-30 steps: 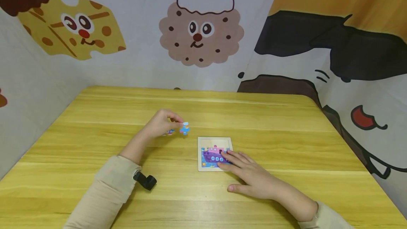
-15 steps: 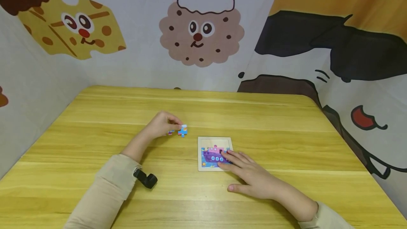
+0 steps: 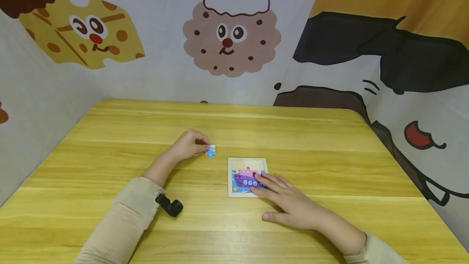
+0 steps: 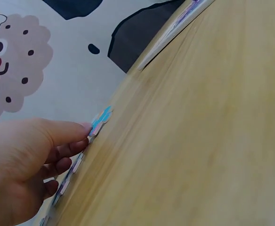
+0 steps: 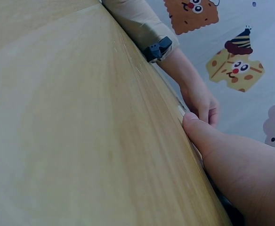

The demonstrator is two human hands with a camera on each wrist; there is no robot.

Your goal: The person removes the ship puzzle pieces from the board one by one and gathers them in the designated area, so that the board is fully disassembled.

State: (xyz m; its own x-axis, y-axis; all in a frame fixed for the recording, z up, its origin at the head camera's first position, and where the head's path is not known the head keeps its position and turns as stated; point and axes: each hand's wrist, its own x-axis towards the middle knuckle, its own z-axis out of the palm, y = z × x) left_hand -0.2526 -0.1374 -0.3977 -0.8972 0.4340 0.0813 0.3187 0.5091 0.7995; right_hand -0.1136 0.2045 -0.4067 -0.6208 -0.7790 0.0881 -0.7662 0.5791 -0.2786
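Note:
In the head view, my left hand (image 3: pixel 189 144) pinches a blue jigsaw piece (image 3: pixel 211 150) with thumb and fingertips, low over the table. The left wrist view shows the thumb on the edge of this blue and pink piece (image 4: pixel 100 121). Other pieces (image 4: pixel 74 169) lie under the curled fingers, mostly hidden. To the right is a square puzzle tray (image 3: pixel 249 161), its lower part filled with a purple and pink ship picture (image 3: pixel 244 179). My right hand (image 3: pixel 291 203) rests with spread, fairly straight fingers across the tray's right side, covering part of the picture.
The wooden table (image 3: pixel 311 146) reaches back to a cloth wall printed with cartoon food (image 3: pixel 232 44). A black camera mount (image 3: pixel 169 205) juts from the left sleeve cuff, just above the tabletop.
My left hand has lowered the blue piece slightly toward the table and turned it a little; over the last half second it barely moves. The right hand and tray stay put.

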